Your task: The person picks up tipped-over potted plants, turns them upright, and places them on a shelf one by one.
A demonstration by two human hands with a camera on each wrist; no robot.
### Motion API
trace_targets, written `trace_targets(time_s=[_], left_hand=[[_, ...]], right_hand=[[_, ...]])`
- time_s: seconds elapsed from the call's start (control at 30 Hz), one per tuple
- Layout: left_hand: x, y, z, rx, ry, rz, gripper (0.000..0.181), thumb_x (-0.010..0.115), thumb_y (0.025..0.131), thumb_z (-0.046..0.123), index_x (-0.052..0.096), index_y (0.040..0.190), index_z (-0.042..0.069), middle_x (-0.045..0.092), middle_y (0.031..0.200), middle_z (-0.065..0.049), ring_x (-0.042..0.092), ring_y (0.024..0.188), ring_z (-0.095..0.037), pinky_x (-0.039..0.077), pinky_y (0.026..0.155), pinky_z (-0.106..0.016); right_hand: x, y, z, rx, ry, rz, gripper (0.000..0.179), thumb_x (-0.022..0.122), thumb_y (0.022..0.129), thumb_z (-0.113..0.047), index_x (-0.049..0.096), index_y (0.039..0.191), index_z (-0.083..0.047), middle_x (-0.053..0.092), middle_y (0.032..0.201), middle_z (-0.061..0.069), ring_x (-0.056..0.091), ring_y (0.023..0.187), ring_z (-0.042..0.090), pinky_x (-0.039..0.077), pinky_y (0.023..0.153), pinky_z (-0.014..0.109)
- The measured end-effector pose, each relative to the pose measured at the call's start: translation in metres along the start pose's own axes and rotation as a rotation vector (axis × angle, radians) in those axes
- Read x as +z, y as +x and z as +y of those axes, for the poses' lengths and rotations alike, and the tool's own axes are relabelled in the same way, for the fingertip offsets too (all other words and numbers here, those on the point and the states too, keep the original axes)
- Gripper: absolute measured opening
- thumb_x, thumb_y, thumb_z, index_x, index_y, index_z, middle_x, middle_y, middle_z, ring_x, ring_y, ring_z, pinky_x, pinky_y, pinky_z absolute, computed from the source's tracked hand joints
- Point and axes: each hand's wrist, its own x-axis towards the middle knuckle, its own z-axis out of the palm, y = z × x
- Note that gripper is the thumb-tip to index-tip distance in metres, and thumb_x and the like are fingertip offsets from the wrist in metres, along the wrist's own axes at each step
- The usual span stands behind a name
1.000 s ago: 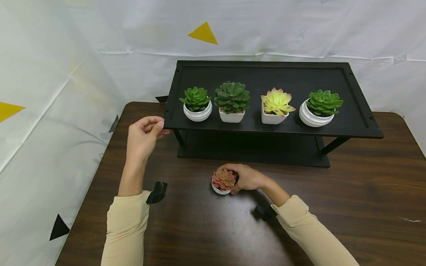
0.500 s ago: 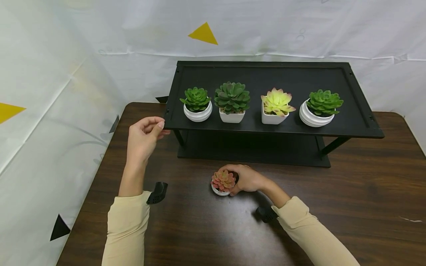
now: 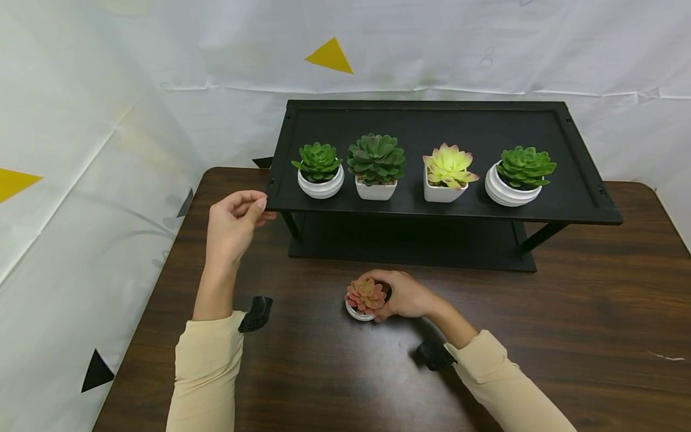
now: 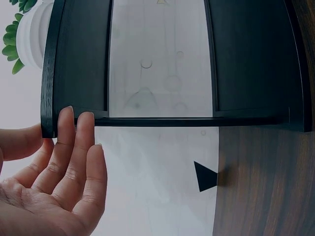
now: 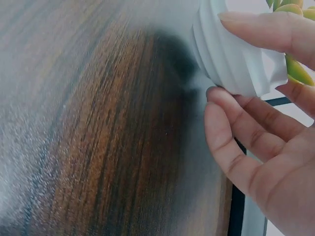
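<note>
My right hand (image 3: 407,295) holds a small pink-orange succulent (image 3: 366,296) in a round white ribbed pot (image 5: 236,49), in front of the shelf. In the right wrist view the thumb lies on one side of the pot and the fingers on the other; I cannot tell whether its base touches the table. My left hand (image 3: 232,225) pinches the front left corner of the black two-tier shelf (image 3: 421,123), thumb on top and fingers beneath, as the left wrist view shows. On the upper board stand a green succulent (image 3: 318,168), a dark green one (image 3: 376,162), a yellow-green one (image 3: 449,171) and another green one (image 3: 519,174).
The shelf stands at the back of a dark wooden table (image 3: 610,300), its lower board (image 3: 410,240) partly under the upper one. White sheeting (image 3: 162,36) with yellow and black patches hangs behind and at the left.
My right hand has shifted slightly towards me and a little to the right with the pink-orange succulent. The left hand stays on the shelf corner.
</note>
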Motion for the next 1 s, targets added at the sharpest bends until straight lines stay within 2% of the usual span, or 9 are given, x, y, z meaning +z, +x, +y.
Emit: trace_targets(time_s=[0.23,0.67,0.9,1.0], left_hand=[[0.000,0.000,0.000,-0.004,-0.009,0.000,0.018,0.057,0.091,0.009,0.060,0.101,-0.005,0.065,0.081,-0.004,0.066,0.073,-0.015,0.052,0.075,-0.026],[0.000,-0.001,0.001,0.001,-0.007,0.000,0.018,0.057,0.091,0.009,0.060,0.101,-0.005,0.064,0.079,-0.001,0.066,0.071,-0.011,0.052,0.074,-0.026],[0.001,-0.001,0.001,0.000,-0.005,0.000,0.018,0.057,0.091,0.009,0.060,0.102,-0.005,0.065,0.079,0.000,0.065,0.071,-0.010,0.052,0.073,-0.025],[0.001,-0.001,0.001,-0.005,-0.007,0.000,0.018,0.057,0.091,0.010,0.060,0.102,-0.005,0.065,0.079,0.000,0.066,0.072,-0.012,0.052,0.074,-0.026]], right_hand=[[-0.001,-0.008,-0.001,0.006,0.066,0.012,0.070,0.080,0.063,0.000,0.052,0.126,-0.008,0.056,0.113,0.009,0.052,0.097,0.022,0.045,0.082,0.040],[-0.004,-0.023,-0.008,0.042,0.076,0.104,0.070,0.082,0.060,0.001,0.053,0.123,-0.009,0.055,0.115,0.010,0.051,0.102,0.025,0.044,0.084,0.042],[-0.008,-0.034,-0.012,0.051,0.114,0.118,0.067,0.081,0.063,0.002,0.052,0.123,-0.005,0.056,0.103,0.011,0.054,0.085,0.025,0.050,0.066,0.033],[-0.011,-0.040,-0.014,0.041,0.091,0.122,0.066,0.080,0.064,0.001,0.051,0.123,-0.005,0.056,0.100,0.011,0.054,0.084,0.025,0.050,0.063,0.031]])
